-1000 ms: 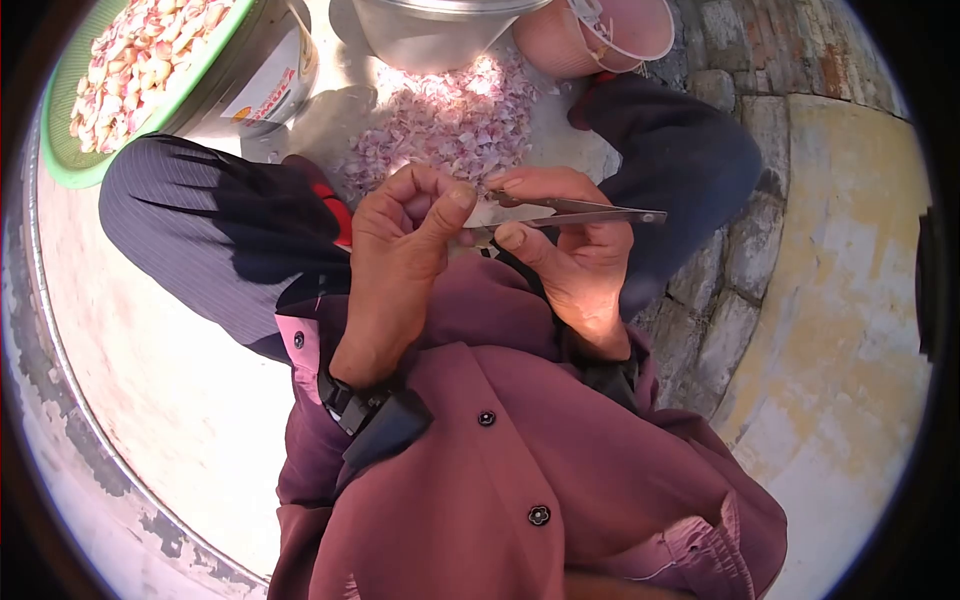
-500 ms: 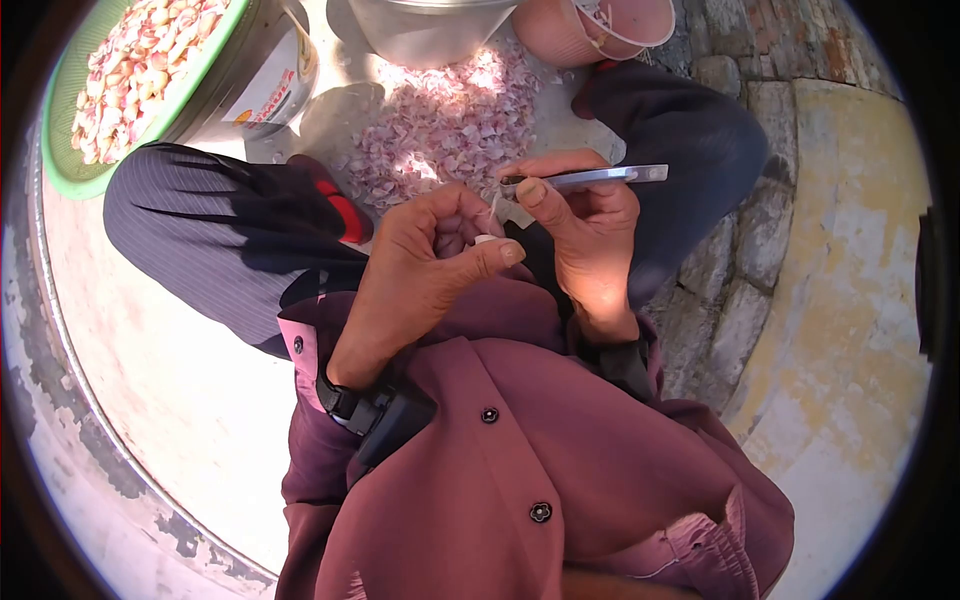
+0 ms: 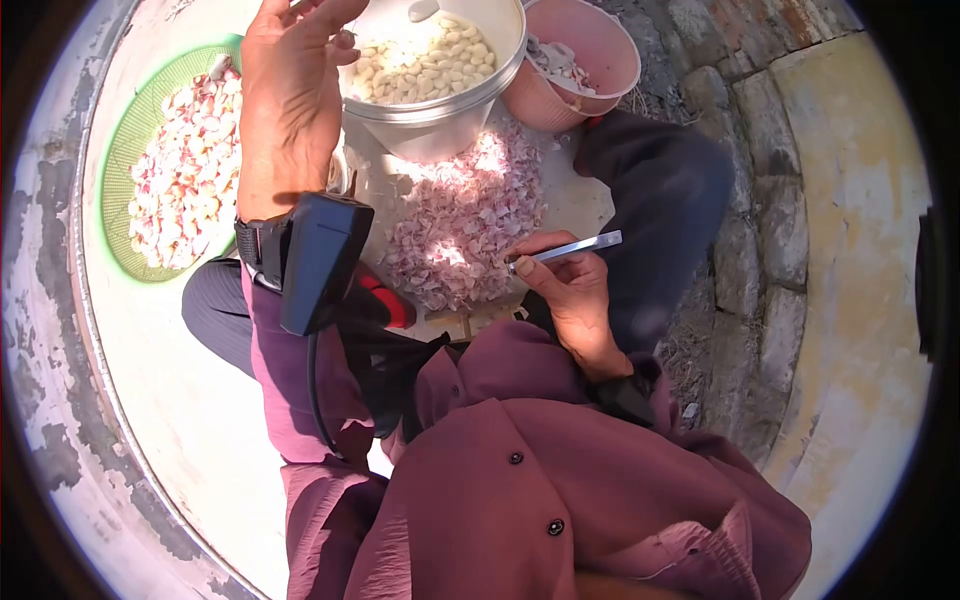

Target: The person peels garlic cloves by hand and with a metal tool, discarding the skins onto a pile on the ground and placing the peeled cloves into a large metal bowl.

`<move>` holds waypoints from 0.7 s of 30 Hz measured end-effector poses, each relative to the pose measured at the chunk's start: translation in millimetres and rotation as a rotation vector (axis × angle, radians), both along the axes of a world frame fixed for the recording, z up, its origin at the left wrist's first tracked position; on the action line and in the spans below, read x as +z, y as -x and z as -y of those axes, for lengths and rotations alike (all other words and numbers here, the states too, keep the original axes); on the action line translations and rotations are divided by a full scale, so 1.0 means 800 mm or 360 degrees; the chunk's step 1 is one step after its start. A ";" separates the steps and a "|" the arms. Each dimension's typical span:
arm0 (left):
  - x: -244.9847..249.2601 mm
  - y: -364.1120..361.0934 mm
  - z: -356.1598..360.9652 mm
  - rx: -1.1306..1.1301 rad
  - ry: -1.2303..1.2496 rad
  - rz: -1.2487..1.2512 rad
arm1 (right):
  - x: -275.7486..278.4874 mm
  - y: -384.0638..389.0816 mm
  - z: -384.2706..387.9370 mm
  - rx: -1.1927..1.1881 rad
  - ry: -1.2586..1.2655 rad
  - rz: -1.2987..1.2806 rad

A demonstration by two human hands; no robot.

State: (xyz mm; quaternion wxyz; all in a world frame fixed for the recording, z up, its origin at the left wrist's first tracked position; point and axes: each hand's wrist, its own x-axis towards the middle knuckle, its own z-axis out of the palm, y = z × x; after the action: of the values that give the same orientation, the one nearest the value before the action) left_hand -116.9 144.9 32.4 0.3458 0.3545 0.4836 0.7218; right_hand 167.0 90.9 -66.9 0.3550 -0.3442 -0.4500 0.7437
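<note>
At the upper left, my left hand (image 3: 295, 110) reaches up beside the white bucket (image 3: 430, 112), its fingers apart and partly cut off by the frame edge, with nothing visible in them. Many peeled garlic cloves (image 3: 440, 65) lie in the bucket. A pale, blurred piece (image 3: 423, 10) shows above them; whether it touches anything is unclear. Near my lap, my right hand (image 3: 570, 290) is closed on a small knife (image 3: 590, 246), pinched between thumb and fingers, its metal handle pointing right. Pinkish garlic skins (image 3: 465, 225) are heaped on the ground beyond this hand.
A green basket (image 3: 115, 215) of unpeeled cloves (image 3: 190, 170) stands at left. Right of the bucket is a pink container (image 3: 620, 50) with scraps. My bent legs (image 3: 660, 200) flank the skins. Stone blocks (image 3: 775, 230) border the right side.
My left hand has moved from beside my right hand up and left to the bucket, and its fingers have parted. The view has shifted, showing more of the bucket and basket. The knife stays in my right hand.
</note>
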 end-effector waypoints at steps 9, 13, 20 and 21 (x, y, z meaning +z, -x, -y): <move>-0.090 -0.110 0.121 -0.0276 0.0050 0.1557 | 0.011 0.010 0.007 0.0131 0.0134 0.0014; -0.080 -0.140 0.163 -0.0103 0.0191 0.1683 | 0.015 0.022 0.014 0.0160 -0.0351 -0.0027; -0.071 -0.146 0.190 -0.0244 0.0257 0.1358 | 0.023 0.031 0.022 0.0270 -0.0295 -0.0149; -0.070 -0.149 0.191 -0.0238 0.0258 0.1369 | 0.025 0.031 0.023 0.0281 -0.0245 -0.0152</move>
State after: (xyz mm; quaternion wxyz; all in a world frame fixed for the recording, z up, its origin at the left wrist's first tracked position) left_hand 2.3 -7.6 -23.4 0.5936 0.0278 0.3238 0.7362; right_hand 142.5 72.1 -46.9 0.3345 -0.2391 -0.5170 0.7508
